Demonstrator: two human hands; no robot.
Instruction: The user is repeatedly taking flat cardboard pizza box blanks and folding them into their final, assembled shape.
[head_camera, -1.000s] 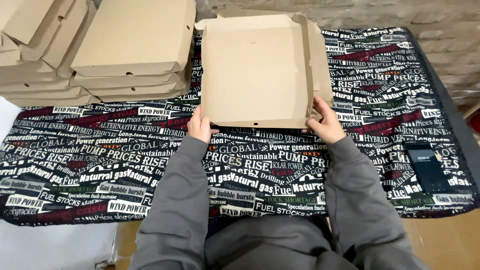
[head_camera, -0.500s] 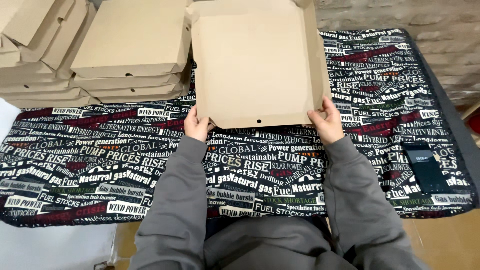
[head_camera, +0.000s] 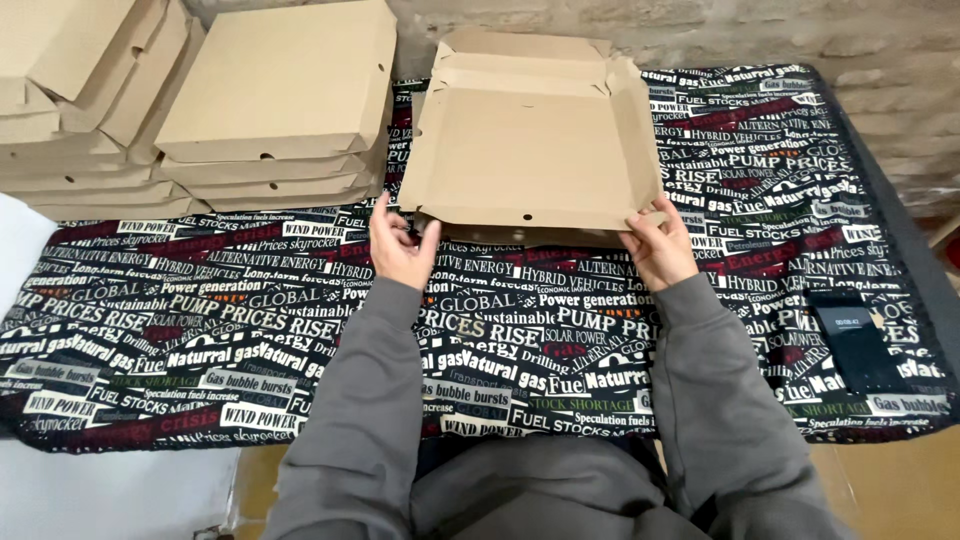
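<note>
A flat brown cardboard box (head_camera: 530, 150) lies open in the middle. More brown boxes (head_camera: 200, 110) sit stacked to its left. A small dark thing (head_camera: 855, 345), maybe a screen, lies on the right.

The open cardboard box (head_camera: 530, 150) and the stack of closed boxes (head_camera: 270, 110) at upper left are plain light brown, the cloth (head_camera: 250, 330) is black with white, red and green printed words, and both sleeves (head_camera: 360, 400) are grey.
</note>
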